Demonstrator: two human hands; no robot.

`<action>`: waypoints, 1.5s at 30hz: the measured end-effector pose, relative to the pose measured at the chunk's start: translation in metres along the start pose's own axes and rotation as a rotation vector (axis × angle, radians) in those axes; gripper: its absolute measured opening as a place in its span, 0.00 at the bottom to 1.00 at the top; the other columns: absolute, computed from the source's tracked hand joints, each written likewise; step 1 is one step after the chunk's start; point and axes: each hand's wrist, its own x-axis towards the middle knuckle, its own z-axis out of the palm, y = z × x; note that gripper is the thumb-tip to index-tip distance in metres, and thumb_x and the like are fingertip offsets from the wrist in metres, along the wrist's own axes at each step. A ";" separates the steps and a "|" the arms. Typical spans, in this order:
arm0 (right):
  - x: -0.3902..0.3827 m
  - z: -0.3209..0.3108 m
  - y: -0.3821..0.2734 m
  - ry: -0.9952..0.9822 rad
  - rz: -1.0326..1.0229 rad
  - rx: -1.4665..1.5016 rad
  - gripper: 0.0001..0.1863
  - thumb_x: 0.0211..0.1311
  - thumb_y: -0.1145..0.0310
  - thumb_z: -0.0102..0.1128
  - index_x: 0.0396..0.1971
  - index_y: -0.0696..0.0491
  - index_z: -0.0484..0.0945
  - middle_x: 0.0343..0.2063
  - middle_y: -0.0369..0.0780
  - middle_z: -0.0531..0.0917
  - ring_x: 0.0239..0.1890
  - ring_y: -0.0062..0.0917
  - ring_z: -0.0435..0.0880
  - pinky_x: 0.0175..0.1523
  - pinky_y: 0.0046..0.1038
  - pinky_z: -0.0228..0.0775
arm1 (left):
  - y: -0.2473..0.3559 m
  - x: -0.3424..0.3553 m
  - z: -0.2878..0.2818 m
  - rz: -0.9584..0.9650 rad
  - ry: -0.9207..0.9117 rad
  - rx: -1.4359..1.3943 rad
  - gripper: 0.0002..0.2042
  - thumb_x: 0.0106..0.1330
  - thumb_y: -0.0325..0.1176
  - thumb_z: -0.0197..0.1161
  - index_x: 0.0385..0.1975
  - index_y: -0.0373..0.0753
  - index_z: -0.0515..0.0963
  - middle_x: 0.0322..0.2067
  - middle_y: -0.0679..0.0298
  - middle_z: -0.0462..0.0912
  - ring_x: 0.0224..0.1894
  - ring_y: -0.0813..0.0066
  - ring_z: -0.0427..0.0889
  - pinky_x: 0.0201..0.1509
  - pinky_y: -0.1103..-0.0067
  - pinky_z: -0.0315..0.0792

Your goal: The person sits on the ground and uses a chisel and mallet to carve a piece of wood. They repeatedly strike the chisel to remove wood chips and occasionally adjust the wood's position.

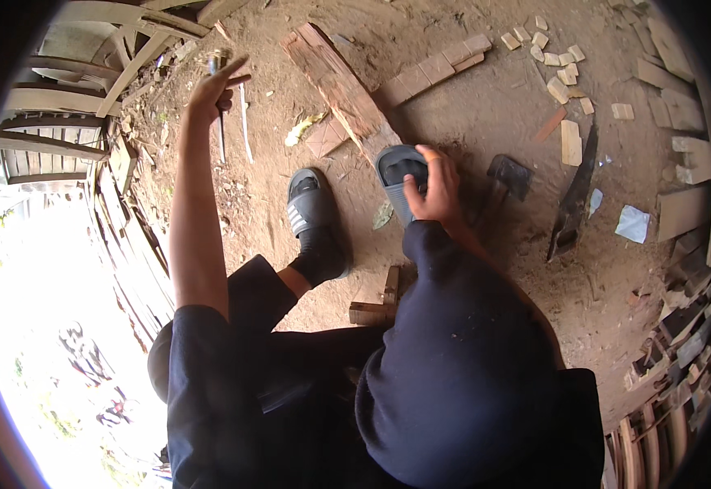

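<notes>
Nearest us: wood offcuts [370, 314] on the dirt. Right grip [441, 189] lies on the right sandal [397, 195], thumb apart from fingers; we can't tell if it's clenched. Beyond, a plank [341, 88] angles away from the sandal. Left grip [209, 91], one finger extended, overlaps a thin rod [222, 140]; we can't tell if it's grasped. Wood blocks [552, 59] lie far right.

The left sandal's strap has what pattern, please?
White stripes on the grey strap, clearest in the head view.
</notes>
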 end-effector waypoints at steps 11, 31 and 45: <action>0.014 0.007 0.004 -0.025 -0.172 -0.132 0.24 0.50 0.64 0.55 0.49 0.55 0.68 0.50 0.46 0.71 0.52 0.40 0.70 0.55 0.41 0.60 | -0.020 0.051 0.082 -0.001 0.024 -0.094 0.19 0.56 0.44 0.67 0.36 0.34 0.75 0.33 0.54 0.80 0.11 0.88 0.56 0.11 0.86 0.50; 0.014 0.008 0.004 -0.017 -0.107 -0.051 0.23 0.46 0.73 0.53 0.47 0.53 0.70 0.50 0.42 0.73 0.52 0.39 0.71 0.57 0.38 0.60 | -0.040 -0.031 0.169 0.008 0.238 0.265 0.21 0.50 0.47 0.71 0.29 0.34 0.77 0.22 0.61 0.80 0.17 0.81 0.73 0.18 0.83 0.70; 0.013 0.006 0.002 -0.015 -0.102 -0.065 0.22 0.47 0.72 0.54 0.47 0.53 0.71 0.50 0.42 0.73 0.52 0.39 0.70 0.57 0.37 0.60 | -0.066 -0.048 0.182 0.068 0.208 0.180 0.18 0.44 0.40 0.70 0.22 0.27 0.80 0.21 0.52 0.82 0.22 0.69 0.81 0.27 0.74 0.73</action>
